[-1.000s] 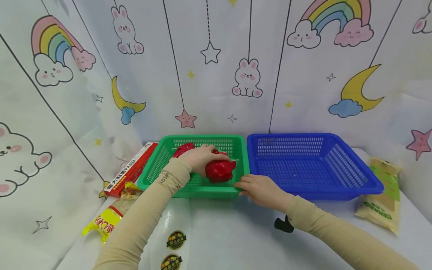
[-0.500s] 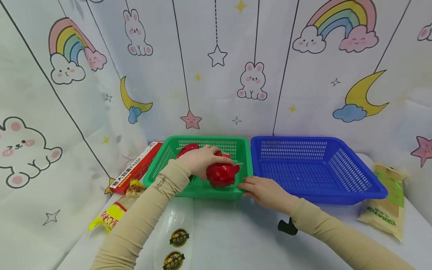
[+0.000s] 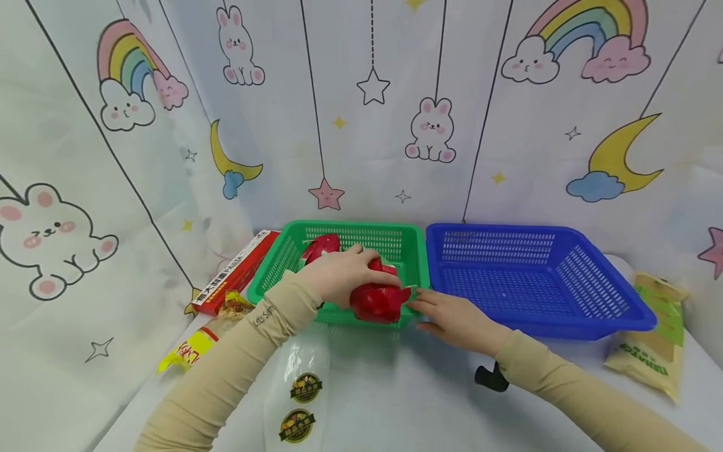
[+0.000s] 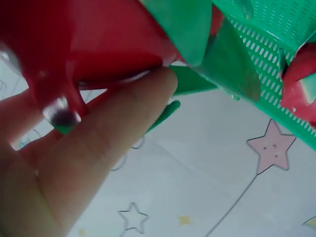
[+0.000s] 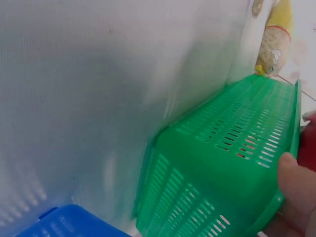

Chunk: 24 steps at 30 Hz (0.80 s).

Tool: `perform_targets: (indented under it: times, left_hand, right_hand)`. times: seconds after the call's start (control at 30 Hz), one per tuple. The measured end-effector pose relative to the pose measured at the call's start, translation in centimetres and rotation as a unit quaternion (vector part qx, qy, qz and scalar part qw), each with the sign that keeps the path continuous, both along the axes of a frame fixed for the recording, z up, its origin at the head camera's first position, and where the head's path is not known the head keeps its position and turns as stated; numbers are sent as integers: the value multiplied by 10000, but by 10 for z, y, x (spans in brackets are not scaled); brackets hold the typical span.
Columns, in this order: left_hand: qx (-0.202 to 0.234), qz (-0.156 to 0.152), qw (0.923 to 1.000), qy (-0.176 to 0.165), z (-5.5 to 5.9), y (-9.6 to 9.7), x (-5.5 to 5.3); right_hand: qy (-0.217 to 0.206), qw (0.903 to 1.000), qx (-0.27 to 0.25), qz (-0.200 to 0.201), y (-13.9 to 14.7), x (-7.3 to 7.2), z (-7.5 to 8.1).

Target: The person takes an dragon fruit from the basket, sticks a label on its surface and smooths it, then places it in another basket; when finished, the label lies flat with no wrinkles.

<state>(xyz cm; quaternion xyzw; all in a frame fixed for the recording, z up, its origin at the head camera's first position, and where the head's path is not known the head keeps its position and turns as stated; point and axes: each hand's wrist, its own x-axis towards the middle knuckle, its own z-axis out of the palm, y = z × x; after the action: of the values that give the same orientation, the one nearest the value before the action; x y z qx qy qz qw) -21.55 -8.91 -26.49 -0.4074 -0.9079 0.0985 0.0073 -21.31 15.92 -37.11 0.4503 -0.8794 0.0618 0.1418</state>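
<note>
Left wrist: curling fingers of left hand (image 4: 89, 158) around red fruit (image 4: 103, 39); best gripping glossy skin firmly. Right wrist: pinching green basket (image 5: 212, 158) at a corner with right hand (image 5: 298, 190); probably best bracing it steady. Head: holding fruit near basket's front rim, best clearing without snagging; hiding more rim than half a second ago.

Bright light fills the head view, with soft shadow at six o'clock below the green rectangular plastic basket (image 3: 375, 236) and glare on the long clear plastic strip (image 3: 295, 365). The left wrist view is soft, its glossy red fruit (image 4: 113, 39) dark towards eleven o'clock; the right looks hazy, shadowed at ten
</note>
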Motion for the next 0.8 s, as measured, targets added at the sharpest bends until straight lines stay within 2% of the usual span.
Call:
perform_targets:
  times: [0.1, 0.2, 0.33, 0.43, 0.57, 0.8]
  left_hand:
    - [-193, -99, 9996, 192, 1, 3, 8]
    - [-348, -257, 9984, 350, 0, 5, 16]
    - [-497, -546, 9959, 522, 0, 10, 29]
    - [-477, -811, 9933, 675, 1, 15, 40]
    - [-412, -1107, 9889, 902, 1, 20, 54]
    - [-405, -1510, 9782, 1366, -6, 22, 69]
  right_hand:
    - [-248, 9993, 7, -285, 2, 2, 2]
    - [-801, 9949, -97, -602, 3, 6, 6]
    - [-1776, 9796, -486, -805, 4, 14, 16]
    - [-2254, 9689, -762, -675, 3, 20, 23]
    - [-2411, 9653, -945, -325, 5, 28, 29]
    - [-2149, 9697, -1138, 246, 11, 43, 25]
